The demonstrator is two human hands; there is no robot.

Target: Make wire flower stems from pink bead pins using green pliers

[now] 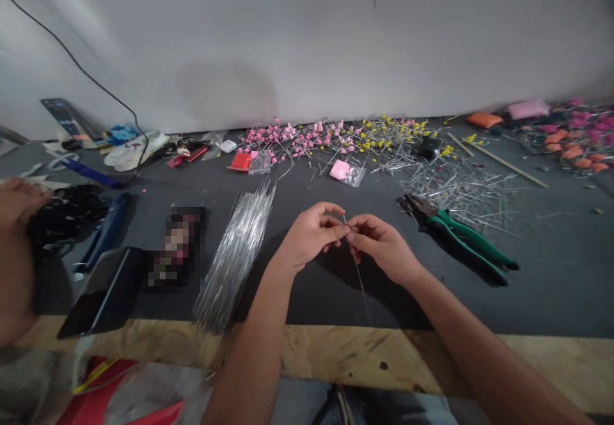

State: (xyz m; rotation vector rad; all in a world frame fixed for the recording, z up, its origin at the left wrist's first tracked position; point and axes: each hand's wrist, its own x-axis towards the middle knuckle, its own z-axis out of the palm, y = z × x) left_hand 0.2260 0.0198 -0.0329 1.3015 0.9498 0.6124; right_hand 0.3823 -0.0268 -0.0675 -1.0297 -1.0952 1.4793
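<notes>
Over the middle of the table my left hand (313, 238) and my right hand (384, 249) meet fingertip to fingertip, both closed in a pinch. Between them runs a thin metal wire (361, 284), its upper end just above the fingers and its long end slanting down toward the table's front edge. Whether anything small sits on the wire at the pinch is hidden. A bundle of straight silvery wires (240, 246) lies left of my left hand. To the right of my right hand rest green-handled pliers (463, 239).
Behind my hands lie pink-tipped wires (297, 139), yellow-tipped wires (391, 137) and a pink clay packet (339, 169). Loose wires (460, 188) spread beyond the pliers. On the left are a dark phone-like object (103, 291), a blue tool (105, 230) and another person's hand (22, 201).
</notes>
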